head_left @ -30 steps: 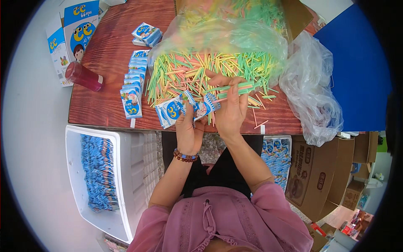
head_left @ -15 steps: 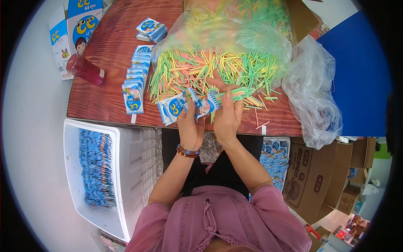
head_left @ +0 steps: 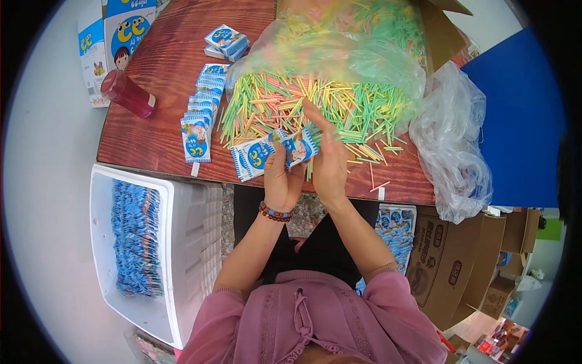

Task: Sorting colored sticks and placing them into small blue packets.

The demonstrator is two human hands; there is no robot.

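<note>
My left hand [head_left: 284, 183] is closed on a few blue-and-white packets [head_left: 254, 158], fanned out and overlapping, thumb on top. Thin greenish sticks [head_left: 314, 133] show at the right-hand mouth of the uppermost one. Against that mouth rests the flat side of my right hand [head_left: 331, 164], its fingers stretched out and pointing away. Beyond both hands lies a loose heap of thin green, yellow and pink sticks [head_left: 267, 109], spilling from a clear plastic bag [head_left: 315, 51]. To the left, a row of overlapping packets [head_left: 196, 139] runs along the wooden table [head_left: 163, 54].
A small stack of packets [head_left: 225, 41] and a pink-red jar [head_left: 128, 94] are on the left. Crumpled plastic [head_left: 451, 133] hangs over the table's right edge beside a blue panel [head_left: 515, 115]. Below stand a white foam box [head_left: 173, 267] of packets and a cardboard carton [head_left: 448, 267].
The green sticks that jutted from the packet have gone mostly inside it. My right hand has gone from gripping them to lying straight-fingered against the packet's end. The view has shifted slightly.
</note>
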